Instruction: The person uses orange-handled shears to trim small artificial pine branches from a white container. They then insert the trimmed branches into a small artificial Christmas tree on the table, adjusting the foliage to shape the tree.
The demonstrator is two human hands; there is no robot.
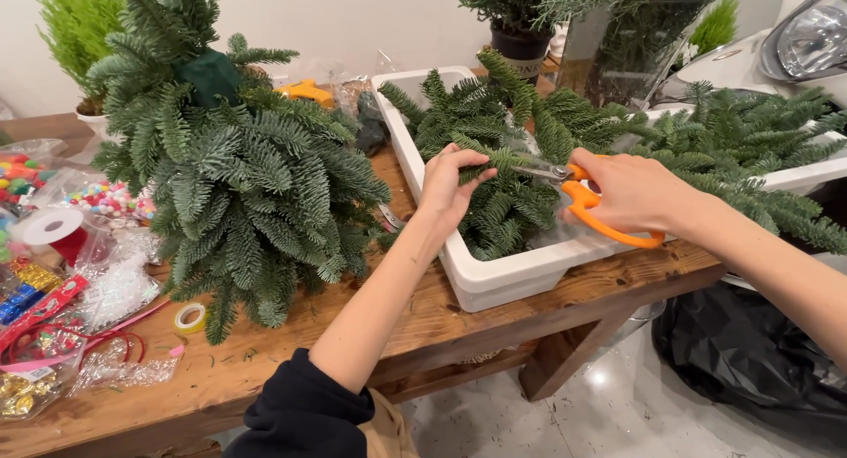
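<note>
While the left hand (448, 186) pinches a fir sprig (494, 161) taut above the white tray (494, 277), the right hand (628, 191) is wrapped around orange-handled snips (578, 196) (blades barely parted at the stem); cutting close and clear of fingertips seems wisest.

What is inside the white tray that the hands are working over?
The white tray holds cut fir branches; they cover its bottom, so anything beneath them is hidden.

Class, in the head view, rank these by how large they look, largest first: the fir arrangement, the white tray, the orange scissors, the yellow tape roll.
1. Fir arrangement
2. White tray, partly hidden by branches
3. Orange scissors
4. Yellow tape roll
</note>
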